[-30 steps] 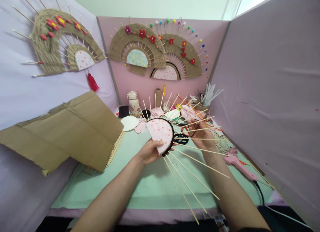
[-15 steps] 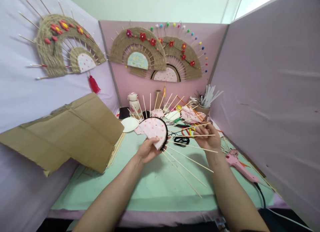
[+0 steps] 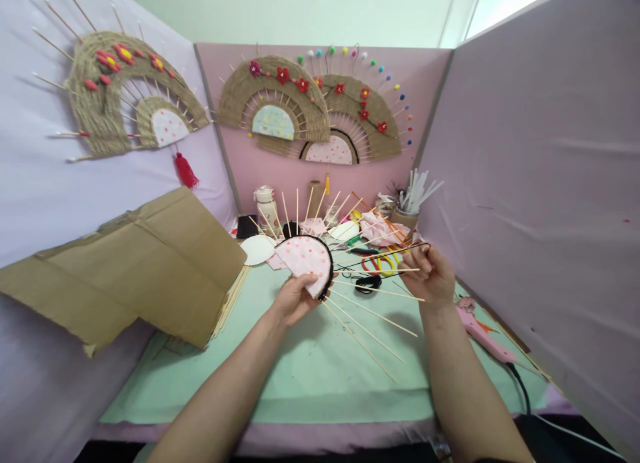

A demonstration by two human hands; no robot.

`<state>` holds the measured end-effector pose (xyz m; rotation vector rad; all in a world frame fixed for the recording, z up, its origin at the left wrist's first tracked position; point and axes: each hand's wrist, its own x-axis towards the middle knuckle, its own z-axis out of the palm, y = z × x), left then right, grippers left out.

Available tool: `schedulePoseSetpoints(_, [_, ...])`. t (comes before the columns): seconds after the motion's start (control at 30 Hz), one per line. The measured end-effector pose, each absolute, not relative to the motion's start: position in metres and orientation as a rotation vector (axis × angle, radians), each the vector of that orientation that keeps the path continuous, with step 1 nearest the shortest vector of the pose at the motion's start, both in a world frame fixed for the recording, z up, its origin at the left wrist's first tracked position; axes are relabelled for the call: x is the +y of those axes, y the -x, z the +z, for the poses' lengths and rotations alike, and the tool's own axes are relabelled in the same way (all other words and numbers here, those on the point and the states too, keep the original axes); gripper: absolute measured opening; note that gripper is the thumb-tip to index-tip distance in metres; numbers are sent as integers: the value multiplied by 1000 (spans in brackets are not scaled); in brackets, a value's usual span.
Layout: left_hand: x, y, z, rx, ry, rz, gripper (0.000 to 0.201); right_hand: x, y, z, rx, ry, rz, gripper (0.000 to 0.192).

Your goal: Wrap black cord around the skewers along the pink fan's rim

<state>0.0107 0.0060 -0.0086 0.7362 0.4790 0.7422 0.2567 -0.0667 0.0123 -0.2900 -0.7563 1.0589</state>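
Fan frame [image 3: 306,262], a pink dotted half-disc edged in black with thin skewers fanning out, sits clamped in my left hand [image 3: 295,302]: thumb over the lower edge, fingers behind it. It is held in the air over the middle of the counter [image 3: 310,376], curved side up. My right hand [image 3: 431,276] lies at about 3 o'clock from the half-disc, fingers pinched together on a black cord [image 3: 385,255] that runs back leftward to the rim. The cord's long axis is near level, crossing the skewers [image 3: 370,316] on that side, so the right hand is the nearer one to the free skewer tips. I count roughly fifteen skewers, though a few overlap. A loose coil of black cord [image 3: 367,283] lies on the counter between the hands. At 4 o'clock lies one pink glue gun [image 3: 477,330]; at 9 o'clock, one cardboard sheet [image 3: 135,270]. Three finished woven fans [image 3: 275,103] hang on the walls.
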Motion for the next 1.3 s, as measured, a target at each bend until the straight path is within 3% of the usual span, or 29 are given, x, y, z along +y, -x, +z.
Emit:
schedulePoseSetpoints(0.33, [3, -6, -12, 385, -818, 588, 33, -52, -259, 5, -472, 297, 1249, 7])
schedulePoseSetpoints(0.9, [-2, -8, -12, 421, -881, 550, 32, -37, -226, -7, -591, 534, 1176, 8])
schedulePoseSetpoints(1.3, [-2, -6, -8, 384, -892, 556, 46, -44, -228, 2, -549, 474, 1137, 8])
